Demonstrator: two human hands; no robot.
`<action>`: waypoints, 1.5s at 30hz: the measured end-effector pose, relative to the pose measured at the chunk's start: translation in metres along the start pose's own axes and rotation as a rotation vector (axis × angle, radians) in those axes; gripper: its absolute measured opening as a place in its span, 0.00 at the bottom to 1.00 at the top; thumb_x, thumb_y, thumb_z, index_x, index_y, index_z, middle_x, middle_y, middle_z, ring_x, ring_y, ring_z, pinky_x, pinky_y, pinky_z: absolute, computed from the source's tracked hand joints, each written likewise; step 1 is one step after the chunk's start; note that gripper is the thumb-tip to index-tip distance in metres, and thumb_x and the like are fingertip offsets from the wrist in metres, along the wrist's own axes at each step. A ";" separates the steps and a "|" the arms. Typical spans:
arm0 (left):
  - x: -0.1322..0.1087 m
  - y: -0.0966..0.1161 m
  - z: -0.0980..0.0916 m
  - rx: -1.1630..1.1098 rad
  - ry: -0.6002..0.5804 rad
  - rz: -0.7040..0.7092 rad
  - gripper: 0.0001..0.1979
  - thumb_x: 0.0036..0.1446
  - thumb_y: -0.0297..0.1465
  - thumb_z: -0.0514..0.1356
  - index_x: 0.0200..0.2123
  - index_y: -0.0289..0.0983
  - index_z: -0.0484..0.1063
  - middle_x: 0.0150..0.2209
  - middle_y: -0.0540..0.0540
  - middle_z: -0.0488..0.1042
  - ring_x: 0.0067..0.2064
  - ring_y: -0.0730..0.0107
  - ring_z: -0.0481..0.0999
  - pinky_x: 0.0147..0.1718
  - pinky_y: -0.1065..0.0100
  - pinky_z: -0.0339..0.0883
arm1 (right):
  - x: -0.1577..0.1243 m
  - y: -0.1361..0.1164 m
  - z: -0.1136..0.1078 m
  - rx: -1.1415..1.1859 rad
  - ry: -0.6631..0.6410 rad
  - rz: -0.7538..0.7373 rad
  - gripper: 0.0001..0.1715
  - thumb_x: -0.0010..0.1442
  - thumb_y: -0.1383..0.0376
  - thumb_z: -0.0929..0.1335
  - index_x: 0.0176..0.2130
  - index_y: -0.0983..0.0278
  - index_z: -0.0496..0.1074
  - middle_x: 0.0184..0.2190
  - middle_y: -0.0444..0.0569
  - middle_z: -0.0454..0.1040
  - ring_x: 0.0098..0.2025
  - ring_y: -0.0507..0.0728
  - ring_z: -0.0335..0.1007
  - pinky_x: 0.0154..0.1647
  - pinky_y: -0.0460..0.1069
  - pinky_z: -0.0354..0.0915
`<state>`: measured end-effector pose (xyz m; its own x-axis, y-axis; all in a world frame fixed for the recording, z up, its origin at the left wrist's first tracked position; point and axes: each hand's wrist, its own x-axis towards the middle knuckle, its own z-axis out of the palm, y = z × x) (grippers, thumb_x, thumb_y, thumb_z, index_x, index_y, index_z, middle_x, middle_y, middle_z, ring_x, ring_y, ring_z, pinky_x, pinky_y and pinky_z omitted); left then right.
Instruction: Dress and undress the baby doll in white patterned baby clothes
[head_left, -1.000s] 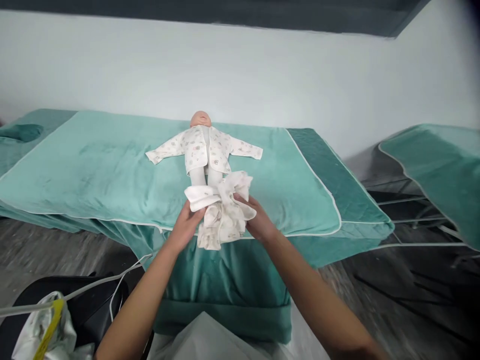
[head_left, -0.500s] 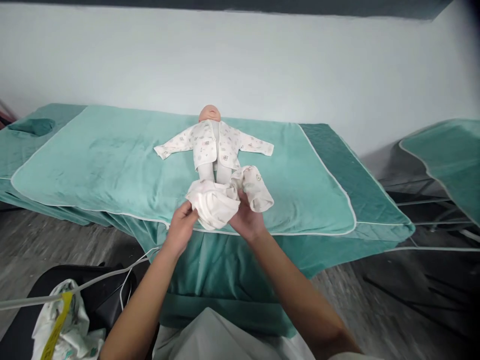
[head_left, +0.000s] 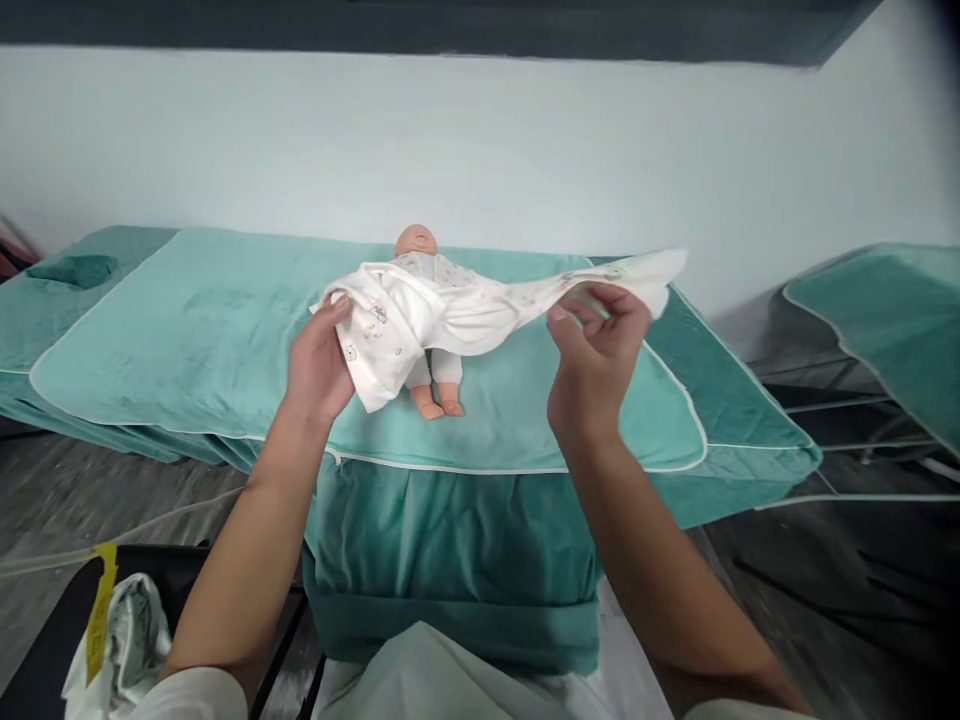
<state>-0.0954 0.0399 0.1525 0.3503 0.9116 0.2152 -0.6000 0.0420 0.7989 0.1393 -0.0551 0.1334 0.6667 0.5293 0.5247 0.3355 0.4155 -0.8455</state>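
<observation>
My left hand (head_left: 322,355) grips one bunched end of white printed baby pants (head_left: 472,318). At the other side my right hand (head_left: 600,345) pinches a stretched-out leg of the pants, its tip sticking up beyond the fingers. The garment hangs in the air in front of a baby doll (head_left: 417,240) lying on its back. The pants cover much of the doll's printed jacket; its head shows above them and its bare feet (head_left: 437,402) below, out of white leggings.
A teal sheet with white piping (head_left: 225,340) covers the bed under the doll. At lower left, a black chair (head_left: 56,640) holds crumpled printed cloth (head_left: 135,630), with a yellow tag (head_left: 101,610) and a pale cable nearby. Another teal-covered bed (head_left: 892,320) stands at right.
The pants, bunched low by the doll's feet before, are now lifted and pulled out sideways. My hands have moved up and apart, uncovering the doll's feet.
</observation>
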 end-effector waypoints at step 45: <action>0.001 0.067 0.043 0.386 -0.010 0.271 0.08 0.62 0.34 0.68 0.37 0.39 0.73 0.34 0.51 0.74 0.43 0.68 0.78 0.42 0.69 0.70 | 0.072 -0.109 0.031 0.128 -1.041 -0.125 0.31 0.63 0.44 0.71 0.24 0.64 0.67 0.23 0.39 0.59 0.27 0.46 0.58 0.29 0.45 0.58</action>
<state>-0.1038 0.0254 0.2301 0.2260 0.8645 0.4489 -0.3607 -0.3538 0.8630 0.1298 -0.0399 0.2665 -0.2882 0.8256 0.4851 0.2492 0.5538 -0.7945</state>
